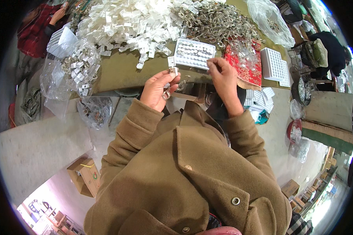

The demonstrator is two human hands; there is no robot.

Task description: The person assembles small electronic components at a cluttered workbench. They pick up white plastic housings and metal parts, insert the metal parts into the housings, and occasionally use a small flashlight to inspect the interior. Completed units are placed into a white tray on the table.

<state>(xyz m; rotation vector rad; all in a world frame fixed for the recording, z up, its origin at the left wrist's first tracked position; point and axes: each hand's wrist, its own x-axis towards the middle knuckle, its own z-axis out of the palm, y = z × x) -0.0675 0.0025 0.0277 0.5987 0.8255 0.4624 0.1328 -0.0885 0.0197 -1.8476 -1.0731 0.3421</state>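
Note:
My left hand point(156, 91) is closed, pinching a small white plastic case point(173, 71) upright between thumb and fingers. A shiny metal ring point(166, 94) hangs at the lower fingers of the same hand. My right hand point(223, 76) is raised at the right end of a white tray point(192, 64). Its thumb and fingertips are pressed together; whether a small piece lies between them is too fine to see. Round silvery discs point(193, 50) sit in rows in the tray. Another small white case point(171, 61) appears just beyond the held one, by the tray's left edge.
Beyond my hands lie a heap of white plastic cases point(125, 27) and a heap of metal pieces point(211, 23). Right are a red patterned cloth point(255, 62) and white perforated trays point(272, 64). A filled clear bag point(53, 82) stands left. Another person's hand point(59, 15) shows far left.

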